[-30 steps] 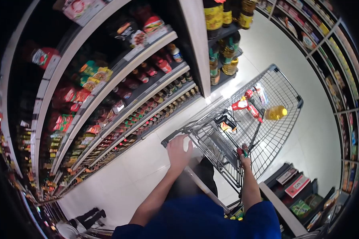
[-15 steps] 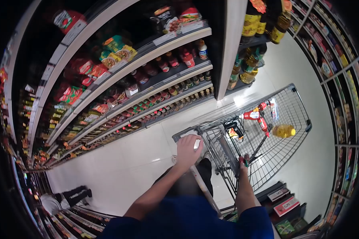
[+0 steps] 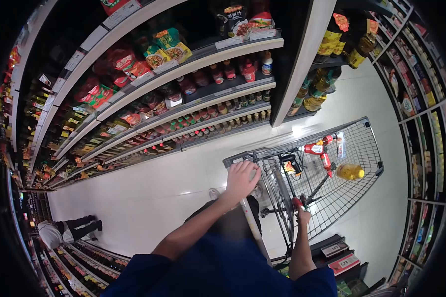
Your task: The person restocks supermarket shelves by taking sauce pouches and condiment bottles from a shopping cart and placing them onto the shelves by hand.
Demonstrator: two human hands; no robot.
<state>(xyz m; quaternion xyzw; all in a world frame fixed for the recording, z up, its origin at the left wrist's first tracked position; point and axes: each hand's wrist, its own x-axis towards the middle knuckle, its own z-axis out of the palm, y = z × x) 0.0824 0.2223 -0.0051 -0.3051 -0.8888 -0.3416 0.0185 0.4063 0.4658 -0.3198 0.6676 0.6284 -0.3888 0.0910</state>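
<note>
My left hand (image 3: 242, 179) rests on the far end of the shopping cart handle (image 3: 252, 222), its fingers curled over it. My right hand (image 3: 303, 216) is closed around a small red and dark green bottle (image 3: 298, 203), held over the near side of the cart (image 3: 369, 129); its label is too small to read. Inside the cart, red sauce bottles (image 3: 314, 148) lie close together beside a clear-and-white package (image 3: 341, 146). A bottle of yellow oil (image 3: 350, 172) lies on its side near the front. A black item (image 3: 290, 160) with a yellow packet sits by the child-seat panel.
A long shelf (image 3: 203, 101) of sauces, jars and pouches runs along the left. Large oil bottles (image 3: 327, 81) stand on a rack past the white post (image 3: 302, 64). More shelves (image 3: 421, 148) line the right. A person (image 3: 59, 232) is down the aisle at lower left.
My view has shifted slightly, so the shelves sit lower in the picture. My right hand and the bottle have moved a little and the bottle has tilted. My left hand stays on the handle.
</note>
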